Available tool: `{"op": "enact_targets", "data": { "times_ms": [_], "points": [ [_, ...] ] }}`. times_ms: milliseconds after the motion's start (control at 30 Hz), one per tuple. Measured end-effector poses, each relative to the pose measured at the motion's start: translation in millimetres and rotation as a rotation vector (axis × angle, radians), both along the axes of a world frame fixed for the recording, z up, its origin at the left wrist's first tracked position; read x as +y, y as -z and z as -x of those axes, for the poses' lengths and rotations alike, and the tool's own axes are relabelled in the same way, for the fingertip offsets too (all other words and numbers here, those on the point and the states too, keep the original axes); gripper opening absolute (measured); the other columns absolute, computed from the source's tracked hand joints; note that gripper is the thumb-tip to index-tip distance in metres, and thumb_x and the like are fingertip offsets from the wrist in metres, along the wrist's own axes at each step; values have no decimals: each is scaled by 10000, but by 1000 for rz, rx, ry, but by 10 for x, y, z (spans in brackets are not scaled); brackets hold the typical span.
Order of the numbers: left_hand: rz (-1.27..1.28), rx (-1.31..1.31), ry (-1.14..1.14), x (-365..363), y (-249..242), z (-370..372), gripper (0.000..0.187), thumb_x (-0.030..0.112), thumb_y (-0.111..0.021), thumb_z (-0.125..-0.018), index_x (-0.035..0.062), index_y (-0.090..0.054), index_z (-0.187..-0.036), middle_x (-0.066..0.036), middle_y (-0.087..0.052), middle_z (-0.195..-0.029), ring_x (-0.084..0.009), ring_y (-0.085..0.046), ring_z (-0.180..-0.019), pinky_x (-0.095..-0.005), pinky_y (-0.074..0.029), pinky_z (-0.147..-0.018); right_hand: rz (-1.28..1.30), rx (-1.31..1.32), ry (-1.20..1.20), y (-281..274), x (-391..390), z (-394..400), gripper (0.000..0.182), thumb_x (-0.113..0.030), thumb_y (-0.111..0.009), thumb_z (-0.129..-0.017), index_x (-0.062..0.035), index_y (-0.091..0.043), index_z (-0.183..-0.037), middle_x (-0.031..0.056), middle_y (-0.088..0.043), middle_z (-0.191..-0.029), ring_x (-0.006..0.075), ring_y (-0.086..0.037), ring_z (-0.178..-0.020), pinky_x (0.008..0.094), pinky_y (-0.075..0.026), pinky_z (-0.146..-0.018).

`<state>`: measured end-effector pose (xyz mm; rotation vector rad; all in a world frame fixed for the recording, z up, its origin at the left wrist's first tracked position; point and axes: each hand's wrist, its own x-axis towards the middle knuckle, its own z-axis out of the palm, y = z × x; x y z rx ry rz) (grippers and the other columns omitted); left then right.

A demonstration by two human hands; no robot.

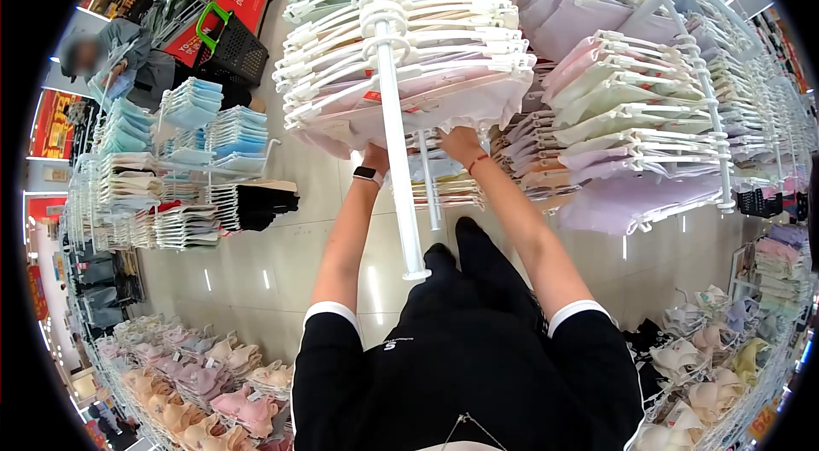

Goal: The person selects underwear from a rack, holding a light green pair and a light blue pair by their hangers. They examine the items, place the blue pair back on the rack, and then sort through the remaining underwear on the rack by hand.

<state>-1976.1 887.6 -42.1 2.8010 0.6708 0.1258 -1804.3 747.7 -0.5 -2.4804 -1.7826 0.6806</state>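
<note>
A pink garment [426, 103] hangs at the front of a dense row of white hangers [333, 20] on a white display arm [397, 169]. My left hand [375, 158] reaches to the garment's lower edge, left of the arm; a watch is on that wrist. Right of the arm, my right hand [461, 146] is at the garment's lower edge, with a red string round the wrist. The fingers of both hands are mostly hidden by the fabric, so what they hold cannot be made out. A shorter metal arm [429, 182] shows between my hands.
Pastel garments hang on a rack [712, 110] to the right. Blue, white and black ones hang on a rack [213, 168] to the left. Bras [196, 366] fill a lower-left display. A person [145, 54] stands upper left beside a black basket [239, 50].
</note>
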Motion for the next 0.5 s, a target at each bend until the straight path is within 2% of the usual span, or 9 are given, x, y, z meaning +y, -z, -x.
{"op": "enact_targets", "data": {
  "times_ms": [33,100,133,200,300,400,500],
  "points": [
    [26,-11,-6,19,50,46,552,473,-587,-760,86,-546,-1150,-141,-564,-1146,-319,-474,-1124,-412,-344,-961,-96,-9,-39,-106,-109,66,408,-301,-546,-816,-108,-526,-1174,173,-613,-941,317,-568,-917,423,-403,-871],
    [616,-387,-25,176,745,83,487,448,-587,-766,107,-567,-1114,-135,-585,-1107,-314,-520,-1059,-422,-402,-897,-291,-30,-118,-244,-397,200,466,-278,-590,-785,-102,-501,-1207,190,-584,-1034,308,-528,-1017,418,-346,-957],
    [352,-262,14,93,482,133,472,438,-583,-770,111,-569,-1111,-132,-587,-1104,-311,-532,-1040,-422,-419,-874,-382,-39,-86,-247,-531,268,487,-261,-602,-774,-90,-486,-1215,190,-550,-1088,301,-491,-1068,418,-316,-983],
    [194,-154,-37,-209,-364,193,436,410,-575,-779,109,-574,-1093,-128,-598,-1081,-301,-565,-983,-415,-464,-804,-565,-62,-21,-243,-753,371,532,-227,-626,-752,-67,-456,-1230,192,-482,-1196,289,-417,-1168,418,-256,-1033],
    [210,-93,-73,-259,-515,225,421,405,-571,-783,112,-576,-1085,-131,-607,-1052,-309,-573,-956,-409,-469,-792,-643,-177,-42,-128,-898,467,547,-184,-627,-748,-31,-422,-1231,170,-407,-1253,293,-359,-1211,435,-240,-1042],
    [221,-50,-56,-314,-725,235,464,426,-588,-761,95,-574,-1086,-143,-616,-1016,-324,-583,-917,-406,-474,-781,-656,-199,16,-76,-867,448,534,-168,-622,-753,-37,-428,-1233,157,-425,-1250,286,-352,-1229,423,-233,-1053],
    [177,73,15,-369,-940,257,508,443,-608,-739,72,-573,-1084,-162,-619,-994,-330,-581,-917,-405,-466,-798,-597,-150,41,-21,-791,388,548,-168,-623,-751,-43,-422,-1246,155,-389,-1310,283,-324,-1260,415,-219,-1068]
  ]
}}
